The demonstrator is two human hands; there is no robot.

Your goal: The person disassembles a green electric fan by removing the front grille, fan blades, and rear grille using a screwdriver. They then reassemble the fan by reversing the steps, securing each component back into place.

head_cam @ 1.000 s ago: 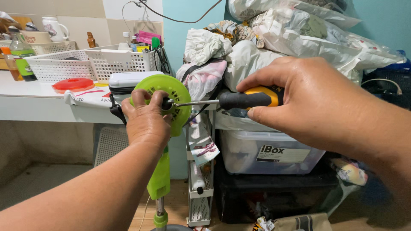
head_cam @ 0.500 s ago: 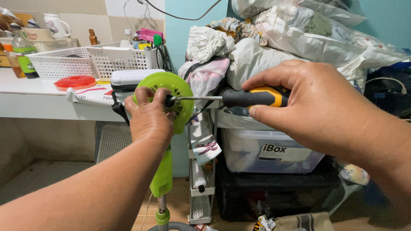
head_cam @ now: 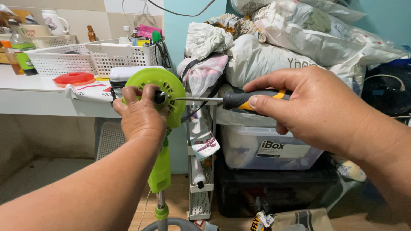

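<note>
Glossy green plastic fan housing (head_cam: 165, 85); shiny metal screwdriver shaft (head_cam: 199, 99), matt rubbery handle.

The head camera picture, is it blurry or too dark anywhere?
In the head view, light is even and bright; the left hand, the green round housing and the screwdriver in the right hand look sharp. The space under the white counter lies in soft shadow. The forearms swell toward the lower edges, a wide-lens stretch. No strong glare shows.
</note>
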